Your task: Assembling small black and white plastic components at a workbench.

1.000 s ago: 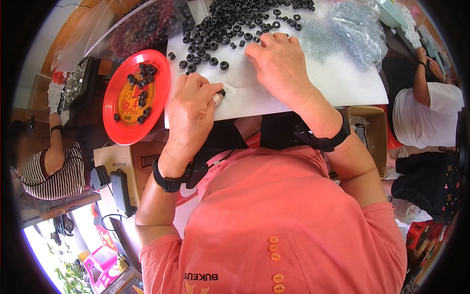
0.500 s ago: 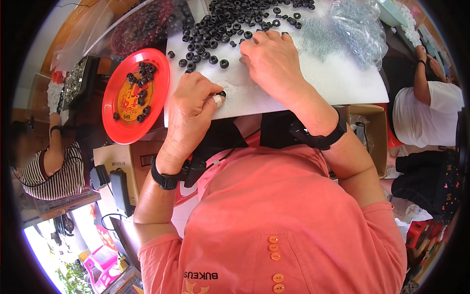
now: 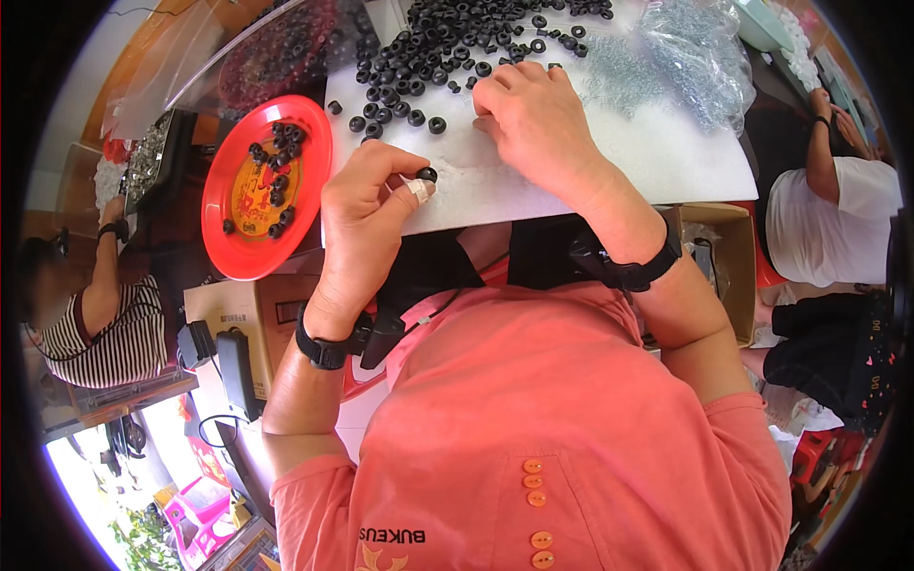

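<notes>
Between the thumb and forefinger of my left hand [image 3: 367, 205] is a small black ring-shaped part [image 3: 427, 175], just above the near edge of the white board [image 3: 476, 202]. A pale wrap covers the tip of that thumb. My right hand [image 3: 541, 119] is over the board, palm down, its fingers bent inward beside the near fringe of a pile of black ring-shaped parts [image 3: 428, 57]. Its fingertips are mostly out of sight, so anything pinched in them does not show. Several similar black parts lie on a red plate [image 3: 221, 181] left of my left hand.
Small clear or silvery pieces [image 3: 614, 76] are spread at the board's right, beside a clear plastic bag [image 3: 700, 62] of them. A cardboard box [image 3: 724, 257] stands below the board's right side. People sit at the left [image 3: 105, 324] and right [image 3: 828, 224].
My left thumb and forefinger have shifted, and more of the black ring-shaped part shows between them. My right hand has drawn slightly right, its thumb now tucked lower.
</notes>
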Motion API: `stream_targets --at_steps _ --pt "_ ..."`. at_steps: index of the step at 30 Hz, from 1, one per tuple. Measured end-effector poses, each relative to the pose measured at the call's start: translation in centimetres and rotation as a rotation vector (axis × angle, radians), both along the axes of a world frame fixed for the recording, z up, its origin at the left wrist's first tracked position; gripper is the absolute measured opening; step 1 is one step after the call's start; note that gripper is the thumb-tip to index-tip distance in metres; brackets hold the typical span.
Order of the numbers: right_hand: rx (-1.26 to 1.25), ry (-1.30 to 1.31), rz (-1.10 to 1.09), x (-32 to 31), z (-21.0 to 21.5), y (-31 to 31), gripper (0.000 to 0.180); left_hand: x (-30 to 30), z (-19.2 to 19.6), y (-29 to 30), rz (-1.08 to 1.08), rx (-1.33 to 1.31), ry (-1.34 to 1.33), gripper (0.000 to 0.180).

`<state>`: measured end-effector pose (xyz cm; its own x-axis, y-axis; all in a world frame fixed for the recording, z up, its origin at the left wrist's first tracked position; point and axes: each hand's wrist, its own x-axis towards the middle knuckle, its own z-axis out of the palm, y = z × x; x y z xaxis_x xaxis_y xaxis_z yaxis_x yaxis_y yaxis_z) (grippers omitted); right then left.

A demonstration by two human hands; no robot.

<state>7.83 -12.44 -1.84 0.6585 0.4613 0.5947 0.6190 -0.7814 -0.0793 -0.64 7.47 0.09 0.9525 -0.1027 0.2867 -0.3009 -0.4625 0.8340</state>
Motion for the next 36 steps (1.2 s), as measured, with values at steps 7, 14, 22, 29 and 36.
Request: stream_targets --at_steps 7,14,22,29,36 --pt "-0.049 -0.033 -0.013 0.1 0.0 0.3 0.009 0.8 -1.5 -0.9 0.054 -0.283 0.046 0.016" --pt "-0.081 -0.061 0.047 -0.5 0.2 0.4 0.013 -0.4 -1.1 -2.1 0.161 -0.151 -0.027 0.019" --pt "-0.017 -0.114 0.182 -0.1 -0.4 0.3 0.01 -4.4 -0.2 -1.0 0.158 -0.251 0.015 0.018" --pt "0.021 -0.084 0.241 0.5 -0.3 0.2 0.01 -1.6 1.2 -2.0 0.178 -0.388 0.212 0.018" --pt "0.521 0.411 0.412 -0.3 1.0 -1.2 0.01 0.4 -0.2 -2.1 0.063 -0.658 0.31 0.018"
